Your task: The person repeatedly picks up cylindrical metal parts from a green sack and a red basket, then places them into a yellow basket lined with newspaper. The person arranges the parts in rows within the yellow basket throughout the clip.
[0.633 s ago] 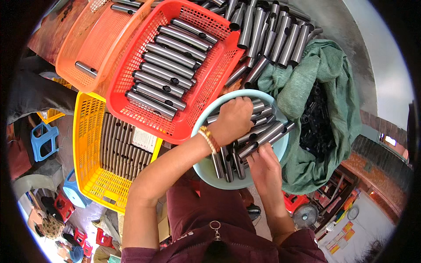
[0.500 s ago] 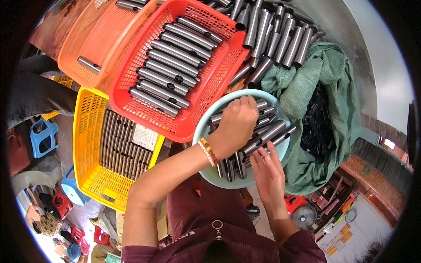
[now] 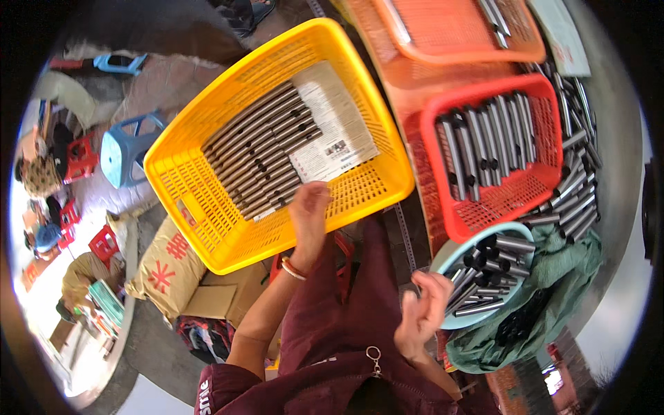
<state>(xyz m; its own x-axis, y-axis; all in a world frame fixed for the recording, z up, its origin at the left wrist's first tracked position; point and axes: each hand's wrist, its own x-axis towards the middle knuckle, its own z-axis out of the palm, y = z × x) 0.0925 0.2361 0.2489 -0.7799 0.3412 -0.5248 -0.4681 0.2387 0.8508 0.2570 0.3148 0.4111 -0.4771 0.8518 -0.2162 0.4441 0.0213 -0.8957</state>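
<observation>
My left hand (image 3: pixel 309 213) is over the near rim of a yellow plastic basket (image 3: pixel 200 242). Its fingers are blurred and partly turned away; whether they hold anything cannot be told. Inside the basket, dark metal tubes (image 3: pixel 259 152) with side holes lie in rows beside a printed paper sheet (image 3: pixel 339 128). My right hand (image 3: pixel 423 312) is raised beside a pale blue bowl (image 3: pixel 449 257), fingers loosely bent and thumb apart, with nothing visible in it. Short metal tubes (image 3: pixel 484 280) lie jumbled in that bowl.
A red basket (image 3: pixel 474 221) with a row of tubes and an orange basket (image 3: pixel 460 54) stand on the wooden tabletop (image 3: pixel 408 90). Loose tubes (image 3: pixel 577 200) are piled at right, above a green woven sack (image 3: pixel 484 353). A blue stool (image 3: pixel 123 155) and a printed sack (image 3: pixel 169 266) are at left.
My view has swung left, bringing the yellow basket to the middle. Both hands have left the bowl; the left is now at the yellow basket, and the right has come off the tube it touched.
</observation>
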